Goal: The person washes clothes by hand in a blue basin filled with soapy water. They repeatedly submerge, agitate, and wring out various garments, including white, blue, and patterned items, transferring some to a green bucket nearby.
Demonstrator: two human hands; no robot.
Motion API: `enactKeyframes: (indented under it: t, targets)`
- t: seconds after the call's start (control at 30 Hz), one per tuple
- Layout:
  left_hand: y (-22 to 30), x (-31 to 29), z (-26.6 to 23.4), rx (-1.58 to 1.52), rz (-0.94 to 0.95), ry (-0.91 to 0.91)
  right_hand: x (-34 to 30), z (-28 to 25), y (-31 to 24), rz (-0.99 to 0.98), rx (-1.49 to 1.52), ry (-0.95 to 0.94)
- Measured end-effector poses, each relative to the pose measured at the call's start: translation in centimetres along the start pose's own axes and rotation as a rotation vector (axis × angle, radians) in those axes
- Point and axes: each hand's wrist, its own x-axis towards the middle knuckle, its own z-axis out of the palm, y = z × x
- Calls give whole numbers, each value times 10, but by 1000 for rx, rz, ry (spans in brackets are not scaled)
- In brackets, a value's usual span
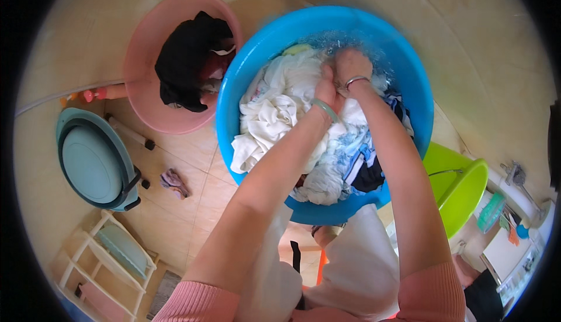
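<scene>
Both hands are close together in the upper middle of the frame, over wet laundry in a large blue basin (pixel 422 94). The left hand (pixel 328 87), below a pale green bangle (pixel 325 109), is just beside the right hand (pixel 353 64), whose wrist wears a silver bangle (pixel 356 80). The right fingers look bent, but the fingertips of both are hidden, so one cannot tell how far open either hand is or whether it grips any fabric. Splashing water (pixel 339 39) shows just above them. White cloth (pixel 270 120) fills the basin's left side; blue-patterned and dark pieces lie toward its lower right.

At upper left, a pink basin (pixel 140 91) holds a black garment (pixel 188 53). A teal basin (pixel 90 158) leans at the left, near a small crumpled cloth (pixel 174 183) on the floor (pixel 190 205). A lime-green bucket (pixel 467 190) stands at the right.
</scene>
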Motion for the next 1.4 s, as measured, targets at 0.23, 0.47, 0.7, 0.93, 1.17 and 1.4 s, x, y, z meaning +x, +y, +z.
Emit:
enactKeyframes:
  t: [0.23,0.47,0.7,0.93,1.17,1.4]
  targets:
    - [4,13,-21,122,-62,12,-35,-2,3,-181,123,76]
    - [6,3,-5,75,-113,37,-98,-6,6,-120,336,90]
    - [2,3,1,-8,-18,29,8,17,11,-17,92,20]
    - [14,-14,-1,-52,-46,-71,-12,4,44,83,975,16]
    - [55,-28,27,644,267,-89,-58,-30,62,39,1389,245]
    - [63,0,4,2084,693,29,-49,22,26,-108,391,267]
